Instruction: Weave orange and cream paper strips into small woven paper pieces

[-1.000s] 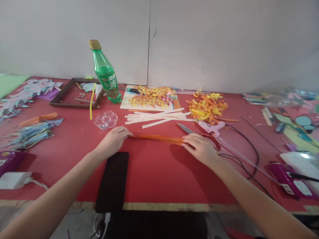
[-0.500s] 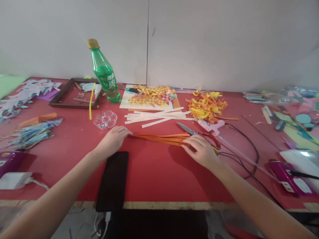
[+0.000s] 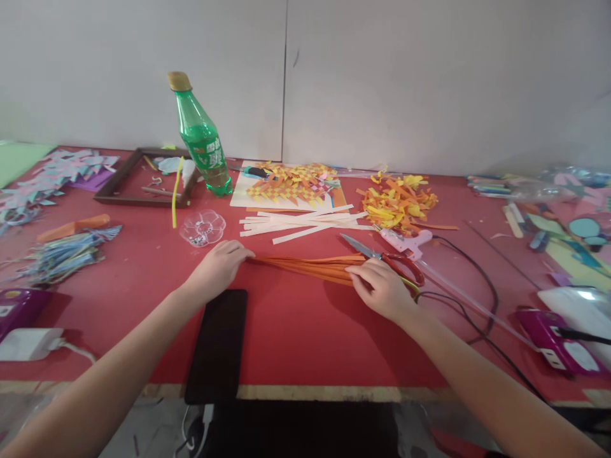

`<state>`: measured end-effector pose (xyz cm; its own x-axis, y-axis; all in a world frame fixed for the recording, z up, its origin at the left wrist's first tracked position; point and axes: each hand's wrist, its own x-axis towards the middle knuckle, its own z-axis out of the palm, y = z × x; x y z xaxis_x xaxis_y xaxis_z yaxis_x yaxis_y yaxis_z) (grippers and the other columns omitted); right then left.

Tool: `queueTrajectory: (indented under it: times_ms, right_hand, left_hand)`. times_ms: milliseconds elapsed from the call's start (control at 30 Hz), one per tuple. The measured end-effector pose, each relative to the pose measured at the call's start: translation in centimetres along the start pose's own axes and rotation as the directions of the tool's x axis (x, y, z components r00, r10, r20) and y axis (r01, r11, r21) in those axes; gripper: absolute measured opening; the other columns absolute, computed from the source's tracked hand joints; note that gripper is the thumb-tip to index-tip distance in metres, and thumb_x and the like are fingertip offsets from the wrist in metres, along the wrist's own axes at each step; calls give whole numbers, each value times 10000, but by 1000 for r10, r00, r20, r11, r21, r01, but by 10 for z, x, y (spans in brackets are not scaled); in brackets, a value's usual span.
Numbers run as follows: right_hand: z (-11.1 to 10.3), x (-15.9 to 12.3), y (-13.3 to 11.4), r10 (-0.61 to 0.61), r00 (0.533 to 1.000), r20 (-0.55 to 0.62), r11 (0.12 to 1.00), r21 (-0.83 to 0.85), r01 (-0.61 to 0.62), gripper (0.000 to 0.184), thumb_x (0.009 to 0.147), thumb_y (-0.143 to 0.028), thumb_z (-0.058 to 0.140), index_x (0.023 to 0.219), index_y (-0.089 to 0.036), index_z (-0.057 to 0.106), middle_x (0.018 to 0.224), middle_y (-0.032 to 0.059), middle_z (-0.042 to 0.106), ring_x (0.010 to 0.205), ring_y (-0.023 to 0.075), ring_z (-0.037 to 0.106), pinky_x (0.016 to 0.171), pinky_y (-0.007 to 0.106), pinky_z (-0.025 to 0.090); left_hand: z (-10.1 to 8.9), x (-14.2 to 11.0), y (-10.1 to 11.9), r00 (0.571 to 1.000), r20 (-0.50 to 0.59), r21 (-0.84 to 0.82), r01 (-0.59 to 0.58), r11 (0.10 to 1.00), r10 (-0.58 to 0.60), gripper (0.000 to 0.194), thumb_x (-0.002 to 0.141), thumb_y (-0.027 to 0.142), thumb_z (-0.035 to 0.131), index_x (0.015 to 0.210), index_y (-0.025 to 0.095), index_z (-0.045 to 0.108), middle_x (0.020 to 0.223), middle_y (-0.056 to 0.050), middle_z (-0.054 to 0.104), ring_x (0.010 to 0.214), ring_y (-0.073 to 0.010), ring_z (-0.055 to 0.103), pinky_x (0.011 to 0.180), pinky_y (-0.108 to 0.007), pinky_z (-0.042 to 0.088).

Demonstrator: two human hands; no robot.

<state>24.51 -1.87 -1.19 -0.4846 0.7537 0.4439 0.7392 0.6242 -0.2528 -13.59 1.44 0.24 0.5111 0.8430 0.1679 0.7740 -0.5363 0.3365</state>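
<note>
Several long orange paper strips (image 3: 305, 265) lie across the red table (image 3: 296, 331) between my hands. My left hand (image 3: 217, 267) rests palm down on their left ends, fingers curled and pinching them together. My right hand (image 3: 382, 286) presses on the right ends, where the strips fan apart, its fingers bent over them. Red-handled scissors (image 3: 382, 256) lie just behind my right hand. A black phone (image 3: 217, 346) lies face down below my left hand.
A green bottle (image 3: 203, 143), a wooden frame (image 3: 143, 181), a woven orange-yellow paper mat (image 3: 291, 184), white strips (image 3: 300, 226), a scrap pile (image 3: 398, 203) and a glue gun (image 3: 408, 240) with cable sit behind. Purple devices (image 3: 556, 346) and paper craft pieces line both sides.
The right ends of the orange strips have spread apart a little. My right hand has shifted slightly left along them. My left hand has stayed put.
</note>
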Motion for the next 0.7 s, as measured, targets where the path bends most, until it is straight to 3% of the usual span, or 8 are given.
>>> queueTrajectory:
  times_ms: [133, 200, 400, 533, 700]
  right_hand:
    - [-6, 15, -16, 68, 996, -60, 992, -103, -74, 159, 809, -212, 585, 927, -181, 688, 816, 93, 632, 805, 255, 552, 785, 429, 480]
    - [-5, 29, -31, 70, 996, -64, 995, -65, -74, 155, 829, -222, 591, 948, -196, 687, 930, 106, 640, 905, 262, 561, 862, 438, 473]
    - [32, 78, -79, -32, 989, 141, 991, 134, 13, 149, 922, -266, 543, 975, -197, 664, 1140, 111, 644, 1038, 233, 592, 916, 375, 481]
    - [59, 100, -94, -34, 970, 242, 983, 183, -11, 99, 911, -208, 569, 975, -187, 642, 1038, 92, 670, 971, 214, 600, 852, 338, 468]
    - [72, 110, -95, 1, 966, 260, 982, 183, -50, 81, 905, -159, 559, 866, -175, 628, 907, 69, 672, 883, 189, 592, 777, 292, 437]
  left_hand:
    - [2, -1, -2, 1000, -10, -4, -10, 1000, 10, 361, 861, 89, 377, 1028, 184, 683, 920, -91, 658, 879, -234, 584, 845, -400, 486]
    - [3, -1, -3, 1000, -7, -2, -21, 1000, 21, 359, 860, 83, 381, 1038, 177, 678, 935, -92, 657, 887, -232, 586, 846, -390, 484]
    - [3, -2, -2, 1000, -22, 0, -11, 1000, 11, 323, 903, 128, 368, 1033, 163, 661, 953, -101, 666, 892, -234, 593, 854, -386, 479]
    - [1, -1, 2, 999, -34, 6, 34, 999, -34, 277, 937, 217, 372, 998, 172, 639, 930, -95, 671, 873, -236, 600, 838, -389, 484]
    - [-2, -1, 3, 998, -25, -17, 54, 998, -54, 255, 915, 193, 380, 940, 189, 633, 911, -85, 679, 879, -228, 610, 831, -371, 486]
